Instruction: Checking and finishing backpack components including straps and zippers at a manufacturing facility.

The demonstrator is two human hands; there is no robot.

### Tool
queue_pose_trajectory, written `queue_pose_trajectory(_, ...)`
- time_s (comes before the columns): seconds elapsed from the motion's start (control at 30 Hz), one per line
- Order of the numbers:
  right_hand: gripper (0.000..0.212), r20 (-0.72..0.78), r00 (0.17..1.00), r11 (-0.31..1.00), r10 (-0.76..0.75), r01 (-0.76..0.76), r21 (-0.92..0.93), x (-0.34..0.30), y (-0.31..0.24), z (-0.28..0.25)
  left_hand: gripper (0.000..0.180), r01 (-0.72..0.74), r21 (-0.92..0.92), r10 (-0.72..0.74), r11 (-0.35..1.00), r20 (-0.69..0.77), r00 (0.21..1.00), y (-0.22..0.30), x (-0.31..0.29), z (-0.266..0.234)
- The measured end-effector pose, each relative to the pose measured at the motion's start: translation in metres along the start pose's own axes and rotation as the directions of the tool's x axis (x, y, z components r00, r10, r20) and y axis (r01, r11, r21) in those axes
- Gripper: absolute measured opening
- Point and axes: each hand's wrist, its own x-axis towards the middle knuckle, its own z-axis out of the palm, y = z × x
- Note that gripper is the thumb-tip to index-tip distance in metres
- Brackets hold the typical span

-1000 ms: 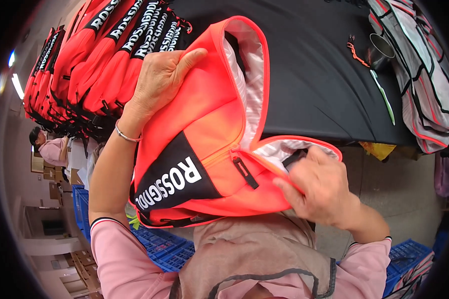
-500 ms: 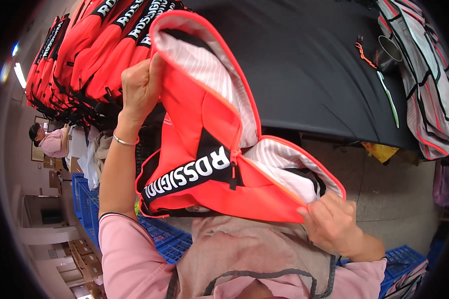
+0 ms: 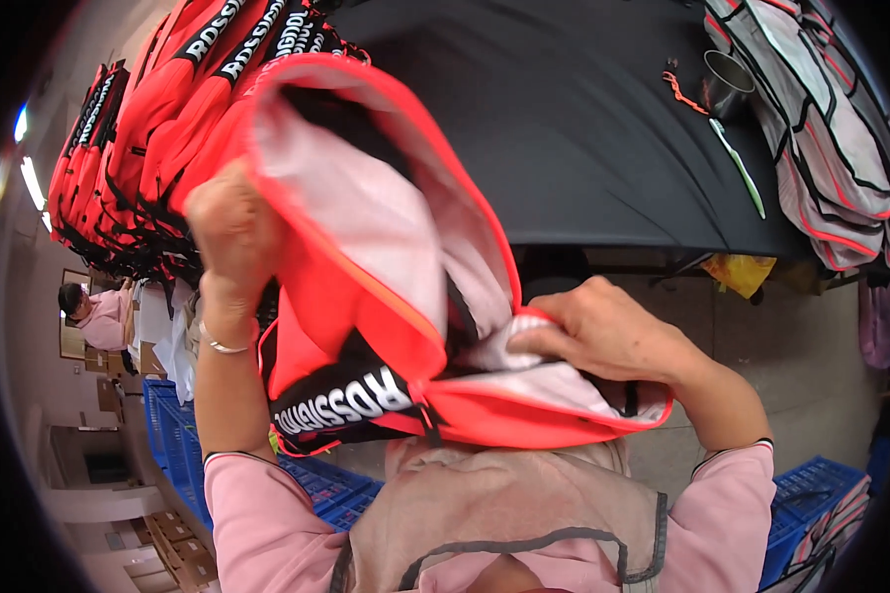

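Head view, read from nine o'clock toward three: at the far left rim another person in a pink top [image 3: 94, 314] sits low beside stacked cardboard. Above, toward ten and eleven o'clock, a row of neon-orange fabric bags with black lettered bands [image 3: 158, 119] lies packed side by side along the edge of the black-covered table [image 3: 583, 128]. Below them, at seven o'clock, blue plastic crates [image 3: 173, 445] stand on the floor.

The left hand [image 3: 229, 232], with a thin bracelet at the wrist, is closed in a fist on the upper rim of the open neon-orange bag with pale pink lining [image 3: 386, 277], holding that edge up. The bag hangs at the centre, between the two hands and in front of the person's chest, its mouth gaping and its black band at the lower front.

The right hand [image 3: 603, 336], at about four o'clock from the centre, has its fingers curled and pinched on the pale lining at the bag's lower rim.

Toward one o'clock a metal cup [image 3: 727, 84] and a green-and-white pen [image 3: 740, 168] rest on the table, and at two o'clock grey bags with black and red trim [image 3: 821, 128] lie piled.
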Motion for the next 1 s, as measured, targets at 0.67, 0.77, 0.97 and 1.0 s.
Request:
queue_pose_trajectory(0.67,0.034,-0.122,0.966,0.923,-0.226,0.252,0.29,0.067,-0.001,-0.073,0.038,0.564,-0.822,-0.626,0.073,0.403,0.668,-0.081,0.071,-0.02)
queue_pose_trajectory(0.77,0.035,-0.062,0.973,0.951,-0.22,0.229,0.207,0.065,-0.001,-0.068,0.043,0.744,-0.61,-0.021,0.273,0.769,0.638,-0.063,0.082,0.094)
queue_pose_trajectory(0.97,0.038,-0.038,0.99,0.976,-0.137,0.142,0.168,0.051,0.035,-0.045,0.06,0.666,-0.296,0.371,0.685,0.928,0.031,0.078,0.081,0.097)
queue_pose_trajectory(1.0,0.038,-0.033,0.992,0.972,-0.119,0.123,0.198,0.047,0.046,-0.041,0.056,0.661,-0.222,0.286,0.717,0.958,0.011,0.082,0.082,0.1)
